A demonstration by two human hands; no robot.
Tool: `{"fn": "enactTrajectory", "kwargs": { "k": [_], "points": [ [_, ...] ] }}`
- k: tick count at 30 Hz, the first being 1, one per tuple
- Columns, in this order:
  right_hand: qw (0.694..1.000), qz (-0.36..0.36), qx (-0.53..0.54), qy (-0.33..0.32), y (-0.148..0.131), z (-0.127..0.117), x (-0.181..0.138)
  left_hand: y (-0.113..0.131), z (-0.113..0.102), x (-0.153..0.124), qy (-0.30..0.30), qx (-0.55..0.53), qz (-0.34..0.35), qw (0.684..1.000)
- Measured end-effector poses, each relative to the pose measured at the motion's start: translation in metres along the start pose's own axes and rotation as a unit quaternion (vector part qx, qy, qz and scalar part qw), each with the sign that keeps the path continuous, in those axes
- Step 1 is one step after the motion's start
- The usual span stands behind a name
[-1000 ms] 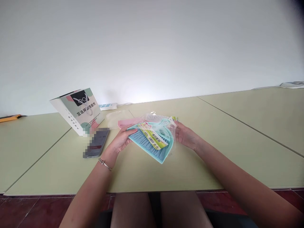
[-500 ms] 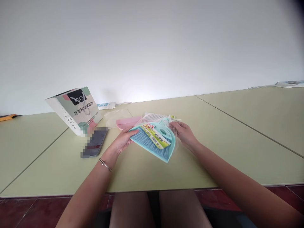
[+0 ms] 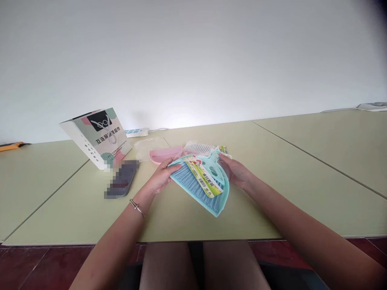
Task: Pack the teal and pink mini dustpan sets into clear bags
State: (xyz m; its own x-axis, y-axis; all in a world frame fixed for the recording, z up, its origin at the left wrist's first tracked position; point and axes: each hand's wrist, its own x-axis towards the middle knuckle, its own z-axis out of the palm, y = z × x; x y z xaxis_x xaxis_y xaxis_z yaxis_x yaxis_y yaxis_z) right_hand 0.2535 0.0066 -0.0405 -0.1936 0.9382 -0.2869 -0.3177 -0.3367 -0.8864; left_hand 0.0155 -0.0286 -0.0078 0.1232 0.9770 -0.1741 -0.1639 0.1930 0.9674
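Both hands hold a teal brush-and-dustpan set (image 3: pixel 202 183) in a clear plastic wrapper with a yellow-green label, lifted just above the pale green table (image 3: pixel 75 209). My left hand (image 3: pixel 159 180) grips the set's left edge with thumb on top. My right hand (image 3: pixel 235 172) pinches its right upper side, fingers curled round the wrapper. Behind the set lie a pink dustpan (image 3: pixel 165 154) and a white-bristled brush (image 3: pixel 199 148) on the table.
A printed paper bag (image 3: pixel 98 137) stands at the back left, a dark phone (image 3: pixel 122 183) lies in front of it. An empty clear wrapper (image 3: pixel 149 143) and a white power strip (image 3: pixel 137 131) lie near the wall. An orange tool (image 3: pixel 10 146) sits far left.
The teal set has tilted and shifted slightly toward me and to the right, its lower corner now lower. Both hands kept their hold.
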Motion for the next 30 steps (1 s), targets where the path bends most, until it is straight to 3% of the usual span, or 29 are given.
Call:
{"fn": "enactTrajectory", "kwargs": {
  "k": [3,7,10,14,18,21,23,27,30],
  "points": [
    [0.988,-0.093,-0.112,0.055,0.003,-0.005,0.004,0.000,0.001,-0.003,-0.010,0.009,-0.012,1.000],
    [0.923,-0.240,-0.275,0.120,0.004,-0.005,0.003,0.000,0.002,-0.006,-0.045,0.046,-0.049,0.997],
    [0.884,-0.278,-0.337,0.164,0.005,-0.002,0.001,0.001,0.002,-0.005,-0.033,0.041,-0.054,0.997],
    [0.912,-0.257,-0.299,0.111,0.003,0.002,-0.001,-0.001,0.001,0.002,0.063,-0.017,-0.019,0.998],
    [0.955,-0.186,-0.228,0.038,0.002,0.007,-0.006,-0.002,0.000,0.006,0.109,-0.031,0.001,0.994],
    [0.960,-0.185,-0.202,0.062,0.001,0.009,-0.008,-0.003,0.001,0.006,0.124,-0.011,0.013,0.992],
    [0.966,-0.174,-0.171,0.083,0.001,0.009,-0.008,-0.004,0.001,0.005,0.112,0.006,0.015,0.994],
    [0.991,-0.081,-0.081,0.071,0.002,0.004,-0.003,-0.003,0.000,0.002,0.027,0.051,-0.004,0.998],
    [0.990,-0.109,-0.063,0.064,0.005,0.000,0.003,-0.003,0.002,0.000,0.012,0.068,-0.007,0.998]
  ]
}}
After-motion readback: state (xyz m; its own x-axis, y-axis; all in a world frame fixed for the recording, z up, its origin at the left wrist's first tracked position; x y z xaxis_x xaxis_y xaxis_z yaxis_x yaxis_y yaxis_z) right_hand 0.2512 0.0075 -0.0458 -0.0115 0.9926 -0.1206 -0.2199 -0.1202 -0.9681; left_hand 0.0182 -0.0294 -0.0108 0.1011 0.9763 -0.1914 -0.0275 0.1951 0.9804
